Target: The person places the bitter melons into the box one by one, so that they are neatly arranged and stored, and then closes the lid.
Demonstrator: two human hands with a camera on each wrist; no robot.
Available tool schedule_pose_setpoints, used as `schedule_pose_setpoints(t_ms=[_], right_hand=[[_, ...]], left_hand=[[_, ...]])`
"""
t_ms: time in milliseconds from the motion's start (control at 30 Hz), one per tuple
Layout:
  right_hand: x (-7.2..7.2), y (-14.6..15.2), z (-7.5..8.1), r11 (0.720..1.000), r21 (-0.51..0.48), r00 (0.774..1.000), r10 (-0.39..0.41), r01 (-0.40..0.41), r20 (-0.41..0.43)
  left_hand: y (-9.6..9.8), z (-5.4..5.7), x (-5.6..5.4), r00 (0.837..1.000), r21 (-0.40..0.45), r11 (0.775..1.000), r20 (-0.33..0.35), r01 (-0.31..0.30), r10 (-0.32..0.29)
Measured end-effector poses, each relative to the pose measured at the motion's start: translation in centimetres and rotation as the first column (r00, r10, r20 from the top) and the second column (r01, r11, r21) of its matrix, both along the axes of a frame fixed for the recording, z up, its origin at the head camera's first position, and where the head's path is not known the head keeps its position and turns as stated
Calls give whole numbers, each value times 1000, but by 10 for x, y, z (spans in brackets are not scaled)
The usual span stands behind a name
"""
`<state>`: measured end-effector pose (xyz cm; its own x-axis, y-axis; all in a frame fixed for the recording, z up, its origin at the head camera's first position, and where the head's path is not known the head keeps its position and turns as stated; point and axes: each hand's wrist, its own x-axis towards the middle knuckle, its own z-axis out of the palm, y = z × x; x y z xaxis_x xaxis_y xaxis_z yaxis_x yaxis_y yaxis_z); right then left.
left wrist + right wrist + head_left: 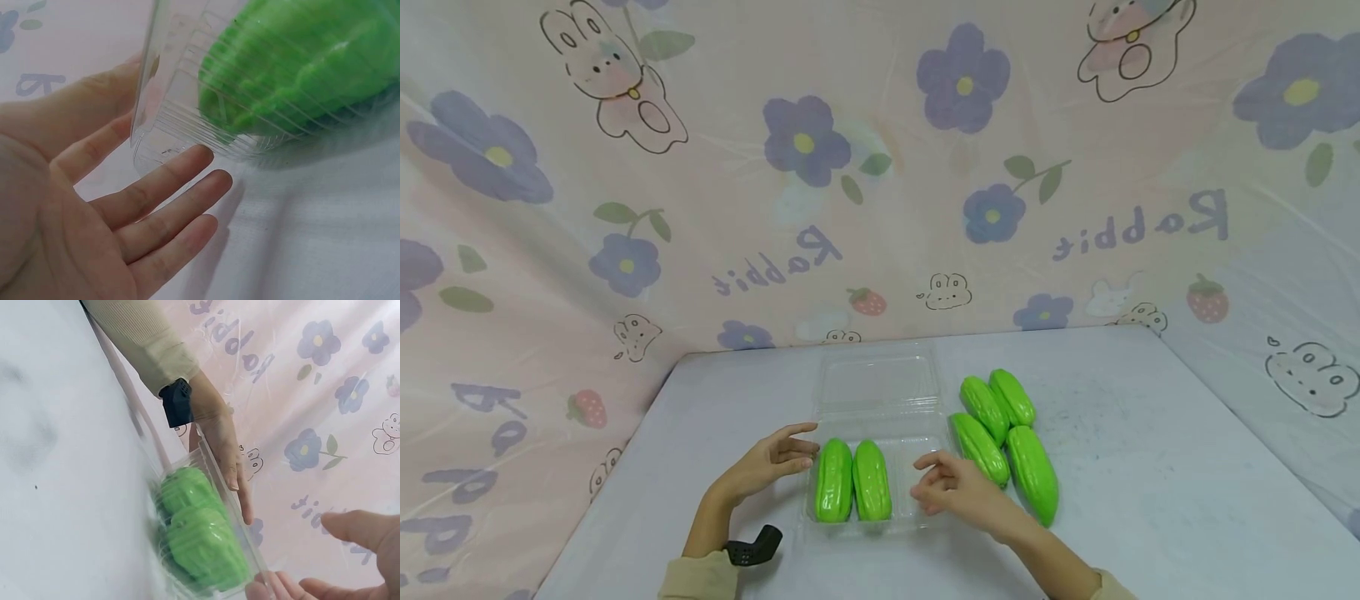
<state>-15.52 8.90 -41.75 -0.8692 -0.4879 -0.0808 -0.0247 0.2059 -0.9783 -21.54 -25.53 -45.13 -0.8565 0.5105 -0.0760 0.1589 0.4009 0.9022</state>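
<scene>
A clear plastic clamshell box (917,475) lies on the table with its lid (880,382) folded back. Two shiny green ridged vegetables, like toy cucumbers, lie side by side in its left part, one at the left (834,482) and one beside it (872,482). My left hand (775,457) is at the box's left side, fingers loosely extended and holding nothing; in the left wrist view its fingertips (215,181) are close to the clear wall. Over the box's right part hovers my right hand (946,487), fingers slightly bent, with nothing in its grasp.
Several more green ridged vegetables (1033,475) lie in a group right of the box, close to my right forearm. The table (1150,467) has a white cover. A printed cloth (880,208) hangs behind and at the sides. A black wrist device (756,547) sits on my left wrist.
</scene>
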Motion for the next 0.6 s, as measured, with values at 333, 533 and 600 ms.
schedule_pose_setpoints(t_ms=[333, 533, 600], right_hand=[[-3, 14, 6, 999, -34, 999, -23, 23, 25], [-8, 20, 7, 999, -31, 999, -43, 43, 16], [-9, 21, 6, 998, -29, 998, -54, 55, 17]], left_hand=[[1, 0, 0, 1000, -1, 1000, 6, 0, 0], [1, 0, 0, 1000, -1, 1000, -1, -3, 3], [1, 0, 0, 1000, 0, 1000, -1, -3, 3]])
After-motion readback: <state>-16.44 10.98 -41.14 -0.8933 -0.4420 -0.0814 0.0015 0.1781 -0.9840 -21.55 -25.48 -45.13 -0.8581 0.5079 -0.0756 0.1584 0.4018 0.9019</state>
